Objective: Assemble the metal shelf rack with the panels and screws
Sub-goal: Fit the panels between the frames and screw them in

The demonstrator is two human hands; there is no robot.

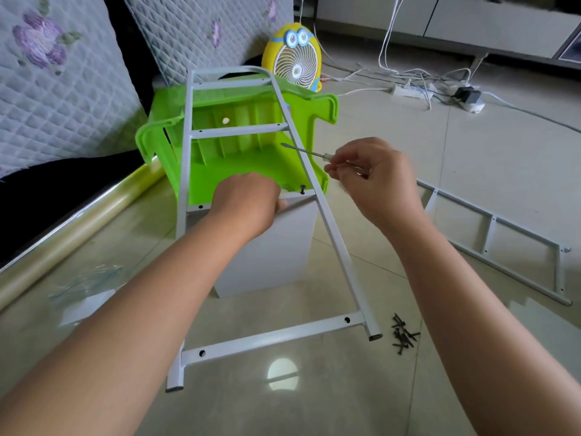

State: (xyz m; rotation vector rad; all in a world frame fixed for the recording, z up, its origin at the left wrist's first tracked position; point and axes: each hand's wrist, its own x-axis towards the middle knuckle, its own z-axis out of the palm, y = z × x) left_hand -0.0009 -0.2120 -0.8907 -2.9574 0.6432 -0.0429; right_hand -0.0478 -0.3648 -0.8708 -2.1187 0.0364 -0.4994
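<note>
The shiny pale tiled floor (440,168) fills most of the view. A tall grey-white metal side frame (273,337), shaped like a ladder with smooth tube legs and flat rungs, leans from 6 o'clock up toward 12 o'clock. Its top rests on a bright green plastic stool (239,158) tipped on its side, ribbed inside. A flat white panel (267,253) stands on its edge under the side frame. A second frame (489,236) lies flat on the floor at 3 o'clock.

The left hand (248,206) is at the middle, fingers curled over the top edge of the panel, right where it meets a rung. The right hand (377,180), just toward 2 o'clock, pinches a thin metal screwdriver (306,151). Its tip points to 11 o'clock and its shaft crosses the side frame's right leg.

A heap of small black screws (404,338) lies at 5 o'clock beside the side frame's foot. One black screw (302,189) stands in the rung, between the two hands.
</note>
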